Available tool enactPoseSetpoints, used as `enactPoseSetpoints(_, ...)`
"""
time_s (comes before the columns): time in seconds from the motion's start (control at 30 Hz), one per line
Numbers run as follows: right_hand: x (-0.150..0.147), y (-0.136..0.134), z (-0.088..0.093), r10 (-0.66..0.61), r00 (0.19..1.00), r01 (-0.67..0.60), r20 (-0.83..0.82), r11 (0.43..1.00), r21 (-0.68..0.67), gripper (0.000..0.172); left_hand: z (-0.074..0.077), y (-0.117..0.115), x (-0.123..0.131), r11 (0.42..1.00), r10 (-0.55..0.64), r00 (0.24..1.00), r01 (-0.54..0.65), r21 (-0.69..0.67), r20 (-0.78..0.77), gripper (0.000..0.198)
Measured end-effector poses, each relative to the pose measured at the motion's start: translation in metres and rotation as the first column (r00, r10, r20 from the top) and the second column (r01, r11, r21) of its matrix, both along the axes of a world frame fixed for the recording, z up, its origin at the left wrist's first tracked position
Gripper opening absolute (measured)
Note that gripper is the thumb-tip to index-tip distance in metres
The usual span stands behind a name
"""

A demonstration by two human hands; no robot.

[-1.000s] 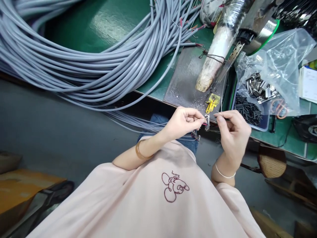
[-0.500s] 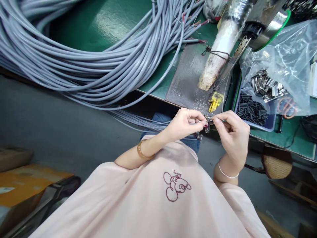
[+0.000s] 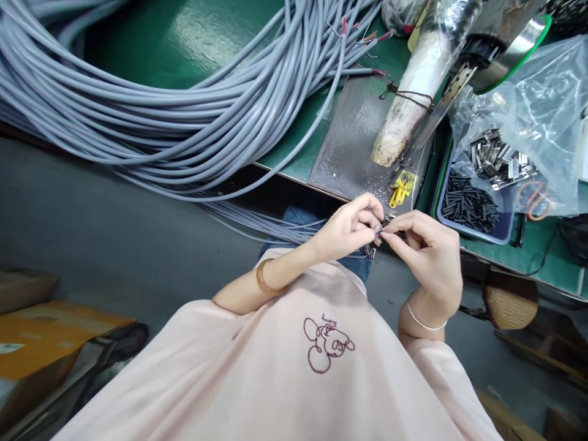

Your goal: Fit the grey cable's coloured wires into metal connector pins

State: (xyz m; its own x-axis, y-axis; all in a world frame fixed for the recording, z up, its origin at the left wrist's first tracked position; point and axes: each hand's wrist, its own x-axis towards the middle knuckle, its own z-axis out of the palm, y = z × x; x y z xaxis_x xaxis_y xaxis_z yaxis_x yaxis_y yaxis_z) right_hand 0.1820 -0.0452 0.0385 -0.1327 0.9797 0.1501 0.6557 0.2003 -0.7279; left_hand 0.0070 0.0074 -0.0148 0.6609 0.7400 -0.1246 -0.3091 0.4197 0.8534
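My left hand (image 3: 351, 229) pinches the end of a thin cable whose small coloured wires (image 3: 378, 233) show between the fingertips. From the right, my right hand (image 3: 425, 248) closes thumb and forefinger on the same wires, almost touching the left fingertips. Just behind the fingers, a small metal connector (image 3: 389, 218) is partly visible at the edge of a dark plate (image 3: 342, 141). Yellow clips (image 3: 400, 188) lie on that plate. More metal connectors (image 3: 368, 250) hang below my left hand, over my lap.
Thick loops of grey cable (image 3: 184, 138) cover the bench's left side. A wrapped white rod (image 3: 404, 116) and a solder spool (image 3: 519, 58) stand over the plate. On the right are a blue tray (image 3: 500, 236) of black sleeves (image 3: 468, 205) and a plastic bag (image 3: 551, 92) of metal connectors.
My right fingertips have moved left and slightly down, up against the left ones. Blue and red wires now show between them. The view has shifted slightly.
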Motion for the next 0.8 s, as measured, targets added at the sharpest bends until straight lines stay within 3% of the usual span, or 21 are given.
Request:
enactPoseSetpoints(0.13, -0.004, 0.001, -0.001, 0.031, 0.999, -0.031, -0.011, 0.998, 0.06, 0.008, -0.007, -0.007, 0.001, 0.991, -0.036, 0.994, 0.048, -0.126, 0.099, 0.022)
enactPoseSetpoints(0.23, -0.002, -0.002, -0.004, -0.164, 0.984, 0.172, -0.074, 0.976, 0.134, 0.024, -0.005, -0.009, 0.001, 0.989, -0.009, 0.994, 0.024, -0.144, 0.105, 0.021)
enactPoseSetpoints(0.33, 0.003, -0.006, -0.009, -0.329, 0.939, 0.335, -0.098, 0.941, 0.048, 0.028, -0.002, -0.007, -0.001, 0.988, 0.002, 0.993, 0.016, -0.156, 0.116, 0.024)
enactPoseSetpoints(0.43, 0.006, -0.008, -0.016, -0.281, 0.958, 0.275, -0.063, 0.957, -0.096, 0.026, 0.0, -0.004, -0.003, 0.99, 0.01, 0.991, 0.008, -0.139, 0.134, 0.021)
enactPoseSetpoints(0.53, 0.005, -0.009, -0.019, -0.279, 0.956, 0.264, -0.088, 0.953, -0.146, 0.026, 0.0, -0.004, -0.003, 0.996, 0.036, 0.992, -0.025, -0.084, 0.124, 0.014)
enactPoseSetpoints(0.67, 0.001, -0.009, -0.021, -0.354, 0.906, 0.314, -0.232, 0.93, -0.19, 0.03, -0.002, -0.004, -0.004, 0.996, 0.091, 0.991, -0.088, -0.029, 0.098, 0.024)
enactPoseSetpoints(0.8, 0.0, -0.005, -0.027, -0.393, 0.813, 0.307, -0.43, 0.916, -0.258, 0.027, -0.001, -0.003, -0.007, 0.998, 0.06, 0.996, -0.059, -0.026, 0.063, 0.028)
